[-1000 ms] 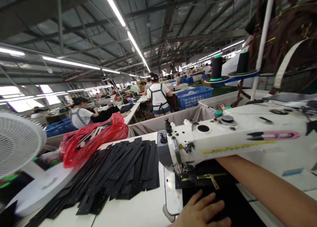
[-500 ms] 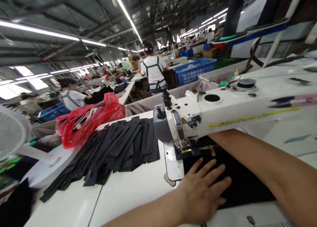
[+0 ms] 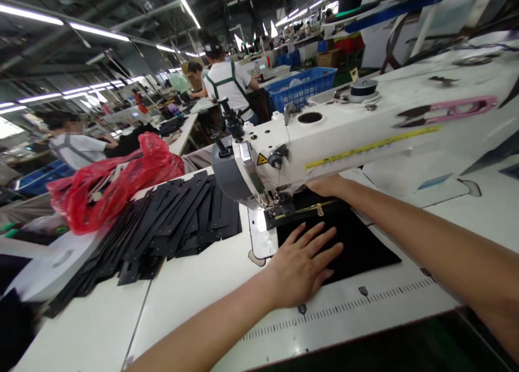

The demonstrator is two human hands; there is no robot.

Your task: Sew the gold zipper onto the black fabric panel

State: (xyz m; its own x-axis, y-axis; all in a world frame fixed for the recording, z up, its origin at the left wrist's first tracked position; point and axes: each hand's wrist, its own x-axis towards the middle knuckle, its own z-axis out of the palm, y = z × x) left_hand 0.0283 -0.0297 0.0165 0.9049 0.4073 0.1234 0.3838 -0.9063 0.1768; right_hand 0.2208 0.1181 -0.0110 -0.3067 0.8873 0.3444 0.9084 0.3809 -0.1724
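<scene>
A black fabric piece (image 3: 360, 247) lies under the white sewing machine (image 3: 348, 134), with a gold zipper (image 3: 308, 207) running along it to the presser foot (image 3: 284, 201). My left hand (image 3: 302, 261) rests flat on the near part of the fabric, fingers spread, just below the zipper. Beyond the zipper, my right hand (image 3: 326, 185) reaches in under the machine arm at the fabric's far side; its fingers are hidden. The zipper's pull hangs between the two hands.
Black strips (image 3: 178, 220) are heaped left of the machine, beside a red plastic bag (image 3: 117, 177). Pink-handled snips (image 3: 458, 110) lie on the machine arm. A blue basket (image 3: 302, 88) and people at work are behind.
The view has shifted, so the machine and both hands appear farther left and higher. My left hand stays spread on the fabric, and more of the fabric's right edge shows.
</scene>
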